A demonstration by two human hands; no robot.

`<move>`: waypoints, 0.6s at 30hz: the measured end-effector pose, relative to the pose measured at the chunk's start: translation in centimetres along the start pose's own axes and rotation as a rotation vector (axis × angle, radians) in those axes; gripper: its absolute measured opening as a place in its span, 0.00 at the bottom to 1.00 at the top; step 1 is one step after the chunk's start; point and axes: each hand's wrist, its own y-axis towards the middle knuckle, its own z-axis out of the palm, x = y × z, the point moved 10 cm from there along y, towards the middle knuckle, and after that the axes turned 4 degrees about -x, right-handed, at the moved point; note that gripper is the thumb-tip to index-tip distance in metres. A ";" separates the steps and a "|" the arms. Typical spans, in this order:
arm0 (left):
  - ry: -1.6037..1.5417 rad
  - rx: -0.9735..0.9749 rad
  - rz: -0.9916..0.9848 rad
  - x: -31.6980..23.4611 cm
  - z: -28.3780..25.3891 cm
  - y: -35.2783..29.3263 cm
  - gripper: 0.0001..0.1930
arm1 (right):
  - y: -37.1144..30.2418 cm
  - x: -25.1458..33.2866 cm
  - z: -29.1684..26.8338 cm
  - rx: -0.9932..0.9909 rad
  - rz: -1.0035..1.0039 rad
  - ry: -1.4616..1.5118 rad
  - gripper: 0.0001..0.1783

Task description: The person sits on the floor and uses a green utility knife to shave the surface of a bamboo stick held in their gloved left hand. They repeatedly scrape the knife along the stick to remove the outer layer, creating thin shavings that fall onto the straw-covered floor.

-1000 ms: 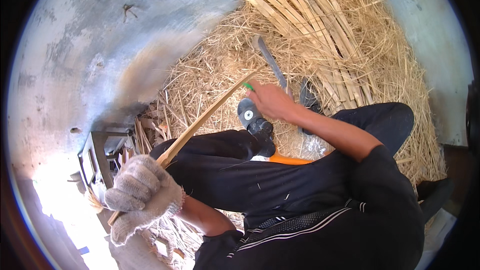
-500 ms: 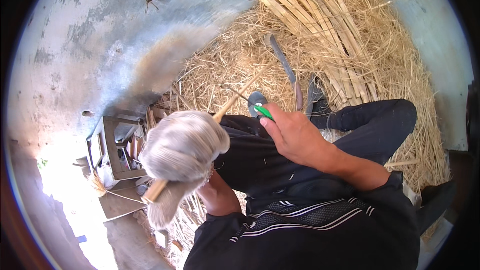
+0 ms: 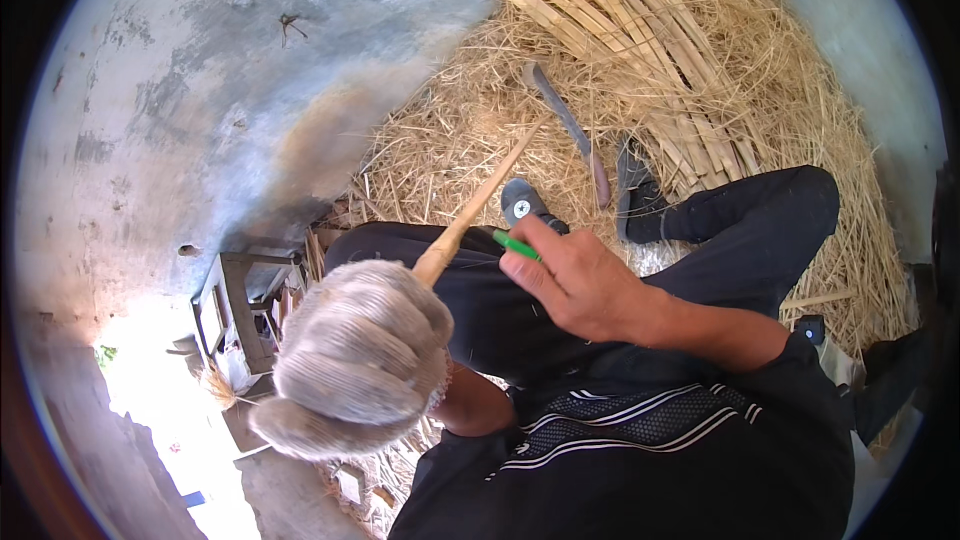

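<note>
My left hand [image 3: 355,355], in a pale knit work glove, is closed around a tapered bamboo strip [image 3: 462,222]. The thin end of the strip points up and away over my legs. Just right of it, my bare right hand [image 3: 585,285] grips a green-handled knife [image 3: 518,246] between thumb and fingers. Its blade cannot be made out now. A small gap separates the knife handle from the strip. Beyond my feet a long hooked blade with a wooden handle [image 3: 572,128] lies on the shavings.
A stack of split bamboo strips [image 3: 640,50] lies at the far right over a thick bed of shavings [image 3: 440,130]. A grey wall [image 3: 200,70] rises on the left. Beside my left arm stands a small wooden stool-like frame [image 3: 240,310] with things inside.
My left hand has turned over and shifted slightly down, and the strip's lower end no longer shows below the glove. The right hand moved slightly; the knife's dark blade, visible before, is lost from sight.
</note>
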 end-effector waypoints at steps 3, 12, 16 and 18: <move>-0.035 0.087 -0.035 0.5 1.7 -0.3 0.28 | 0.1 0.8 0.5 -0.048 -0.100 -0.002 0.17; -0.008 0.209 -0.113 1.6 1.5 -0.1 0.24 | 0.8 -1.0 -0.2 -0.067 -0.063 -0.146 0.18; -0.095 0.193 -0.092 2.6 1.9 0.5 0.23 | 2.4 -6.6 -0.9 -0.178 0.038 -0.268 0.18; -0.136 0.162 -0.077 2.4 1.1 1.0 0.23 | 3.4 -6.2 -0.9 -0.154 0.018 -0.245 0.17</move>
